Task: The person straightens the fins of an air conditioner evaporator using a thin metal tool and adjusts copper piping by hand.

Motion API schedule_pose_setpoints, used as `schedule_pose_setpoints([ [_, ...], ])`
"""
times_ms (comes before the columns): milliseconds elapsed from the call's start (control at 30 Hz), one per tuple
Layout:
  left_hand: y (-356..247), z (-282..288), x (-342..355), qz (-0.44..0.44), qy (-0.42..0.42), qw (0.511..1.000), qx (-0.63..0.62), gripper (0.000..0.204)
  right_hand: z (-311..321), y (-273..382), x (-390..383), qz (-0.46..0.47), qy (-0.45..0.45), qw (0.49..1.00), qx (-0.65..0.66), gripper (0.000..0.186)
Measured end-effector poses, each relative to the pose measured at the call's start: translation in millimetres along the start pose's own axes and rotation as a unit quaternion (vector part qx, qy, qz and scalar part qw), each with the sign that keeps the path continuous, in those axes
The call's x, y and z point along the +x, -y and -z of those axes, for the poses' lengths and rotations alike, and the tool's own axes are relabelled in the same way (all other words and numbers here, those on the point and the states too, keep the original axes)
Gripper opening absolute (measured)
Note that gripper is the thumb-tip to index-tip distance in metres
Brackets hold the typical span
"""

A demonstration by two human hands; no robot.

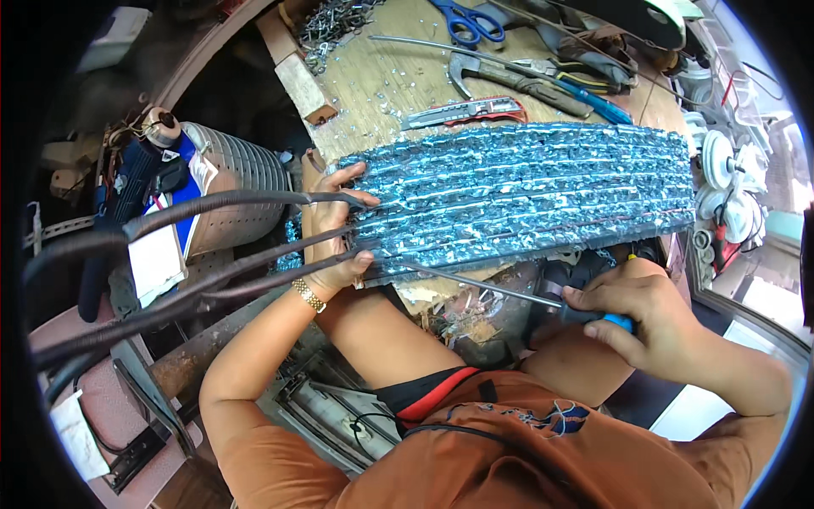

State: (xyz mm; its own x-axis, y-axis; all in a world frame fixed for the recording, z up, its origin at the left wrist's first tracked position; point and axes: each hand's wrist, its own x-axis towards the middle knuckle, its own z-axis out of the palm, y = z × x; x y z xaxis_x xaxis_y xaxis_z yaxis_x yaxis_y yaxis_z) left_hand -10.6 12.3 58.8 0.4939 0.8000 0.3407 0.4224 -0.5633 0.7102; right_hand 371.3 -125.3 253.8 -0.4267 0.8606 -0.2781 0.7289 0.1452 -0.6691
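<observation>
A long finned coil (526, 182), blue and silver with ragged, crushed fins, lies across the workbench at a slight tilt. Several dark tubes (229, 199) run out of its left end. My left hand (326, 225) is wrapped round that end, fingers on top and thumb at the near side. In my right hand (632, 310) is a screwdriver (500, 291) with a blue handle. Its long shaft points left, and the tip meets the coil's near lower edge close to my left thumb. Whether the tip is wedged under the fins I cannot tell.
Beyond the coil on the wooden bench (373, 76) lie a utility knife (466, 112), a claw hammer (517, 85), blue scissors (468, 21) and a metal scrap pile (331, 34). A perforated metal drum (237, 178) stands left. White spools (721, 161) sit by the window at right.
</observation>
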Motion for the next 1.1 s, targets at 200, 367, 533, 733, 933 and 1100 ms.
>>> schedule_pose_setpoints([
  [200, 4, -2, -4, 0.033, -0.025, 0.999, -0.028, 0.105, 2, -10, -22, -0.033, -0.038, 0.994, 0.1, 0.039],
  [367, 5, 0, -4, 0.023, -0.016, 1.0, -0.012, 0.104, 10, -13, -22, -0.059, 0.003, 0.994, 0.087, 0.042],
  [533, 3, -3, -6, 0.046, -0.009, 0.998, -0.039, 0.102, 23, -15, -7, -0.104, 0.038, 0.985, 0.13, 0.043],
  [733, 1, -2, -9, 0.035, 0.008, 0.999, -0.026, 0.097, 48, 0, 38, -0.084, 0.112, 0.989, 0.039, 0.037],
  [933, 3, -2, -1, 0.019, -0.01, 1.0, -0.01, 0.101, 13, -7, 0, -0.004, 0.054, 0.998, -0.034, 0.034],
  [1100, 7, -2, -3, 0.028, -0.019, 0.999, -0.02, 0.104, 3, -28, -16, -0.029, -0.016, 0.993, 0.11, 0.037],
])
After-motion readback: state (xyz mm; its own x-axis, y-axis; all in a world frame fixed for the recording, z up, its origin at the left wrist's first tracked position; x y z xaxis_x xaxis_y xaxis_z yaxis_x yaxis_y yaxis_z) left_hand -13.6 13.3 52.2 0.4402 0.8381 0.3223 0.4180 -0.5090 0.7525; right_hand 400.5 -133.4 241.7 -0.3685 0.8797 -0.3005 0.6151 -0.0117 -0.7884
